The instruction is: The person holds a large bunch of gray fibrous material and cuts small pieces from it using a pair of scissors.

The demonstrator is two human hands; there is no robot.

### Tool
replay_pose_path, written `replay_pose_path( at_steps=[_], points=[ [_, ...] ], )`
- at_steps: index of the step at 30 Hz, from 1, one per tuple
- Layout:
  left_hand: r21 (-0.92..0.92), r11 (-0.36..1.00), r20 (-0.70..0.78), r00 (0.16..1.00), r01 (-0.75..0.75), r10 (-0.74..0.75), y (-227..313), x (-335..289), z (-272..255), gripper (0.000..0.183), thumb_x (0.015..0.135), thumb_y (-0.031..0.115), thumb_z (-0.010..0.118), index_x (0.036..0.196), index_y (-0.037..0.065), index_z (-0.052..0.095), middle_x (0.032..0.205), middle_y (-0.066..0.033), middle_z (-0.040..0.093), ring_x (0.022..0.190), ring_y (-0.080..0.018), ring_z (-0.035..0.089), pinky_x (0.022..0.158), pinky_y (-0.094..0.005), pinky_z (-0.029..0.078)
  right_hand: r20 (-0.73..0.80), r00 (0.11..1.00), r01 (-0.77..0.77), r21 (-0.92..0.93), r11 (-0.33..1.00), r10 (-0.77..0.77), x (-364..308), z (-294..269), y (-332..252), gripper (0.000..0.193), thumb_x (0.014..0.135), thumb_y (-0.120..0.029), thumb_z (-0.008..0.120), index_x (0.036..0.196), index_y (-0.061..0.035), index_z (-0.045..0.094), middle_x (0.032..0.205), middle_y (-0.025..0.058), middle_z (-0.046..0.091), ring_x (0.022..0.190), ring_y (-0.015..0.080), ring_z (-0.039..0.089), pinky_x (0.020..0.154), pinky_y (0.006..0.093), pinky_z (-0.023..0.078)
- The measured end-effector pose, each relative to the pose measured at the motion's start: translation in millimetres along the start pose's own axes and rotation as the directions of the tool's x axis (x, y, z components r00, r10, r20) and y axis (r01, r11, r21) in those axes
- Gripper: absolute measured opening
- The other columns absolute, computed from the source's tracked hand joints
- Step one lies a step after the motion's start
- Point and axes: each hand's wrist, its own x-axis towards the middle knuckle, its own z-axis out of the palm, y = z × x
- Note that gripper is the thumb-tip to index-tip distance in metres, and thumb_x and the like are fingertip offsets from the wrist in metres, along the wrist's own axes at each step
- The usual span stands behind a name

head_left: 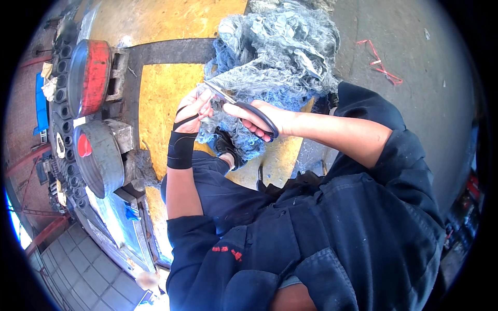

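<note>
My right hand (267, 118) grips a pair of scissors (220, 93) with black loop handles. The metal blades point up and left, next to the fingertips of my left hand (193, 111). That hand is closed in a pinch at a wisp of grey fibre, partly hidden behind the blades, and it wears a black wrist wrap (180, 150). Beyond both hands spreads a large tangled heap of grey and blue shredded textile fibre (285, 57). Some of it hangs down below the scissors, between my hands and my shoe (225, 144).
Yellow floor plates (168, 98) lie under the heap. On the left, a red and black drum (92, 78) and a grey round drum (101, 158) rest by concrete blocks (118, 75). A loose red strap (381, 65) lies on the grey floor at right.
</note>
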Motion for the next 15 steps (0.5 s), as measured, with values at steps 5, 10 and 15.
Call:
replay_pose_path(
  at_steps=[5, 10, 15],
  points=[
    [-0.139, 0.988, 0.077, 0.994, -0.066, 0.077, 14, -5, 25, 0.040, 0.094, 0.021, 0.048, 0.124, -0.004, 0.044, 0.054, 0.0045, 0.038, 0.043, -0.0043, 0.034, 0.053, -0.0218, 0.037, 0.010, 0.999, 0.045, 0.032, 0.998, -0.046, 0, -4, 3, 0.067, 0.075, -0.073, 0.048, 0.057, -0.0083, 0.042, 0.049, -0.0001, 0.039, 0.036, 0.0103, 0.041, 0.033, 0.0244, 0.034],
    [-0.151, 0.987, 0.158, 0.987, 0.057, -0.033, 8, 1, 30, 0.037, 0.094, 0.022, 0.047, 0.121, -0.004, 0.047, 0.054, 0.0039, 0.040, 0.045, -0.0045, 0.036, 0.053, -0.0214, 0.036, -0.008, 0.999, 0.050, 0.154, 0.987, -0.049, 6, -2, 8, 0.067, 0.073, -0.073, 0.050, 0.060, -0.0077, 0.044, 0.052, 0.0001, 0.040, 0.038, 0.0100, 0.041, 0.032, 0.0234, 0.034],
    [-0.032, 0.998, 0.012, 0.999, 0.048, -0.048, -8, 7, 29, 0.032, 0.093, 0.024, 0.049, 0.110, -0.003, 0.052, 0.053, 0.0046, 0.038, 0.046, -0.0052, 0.035, 0.052, -0.0220, 0.035, -0.050, 0.994, 0.106, 0.129, 0.986, -0.100, -1, -5, -7, 0.061, 0.081, -0.068, 0.044, 0.062, -0.0098, 0.039, 0.049, -0.0027, 0.036, 0.035, 0.0081, 0.036, 0.033, 0.0224, 0.029]
  ],
)
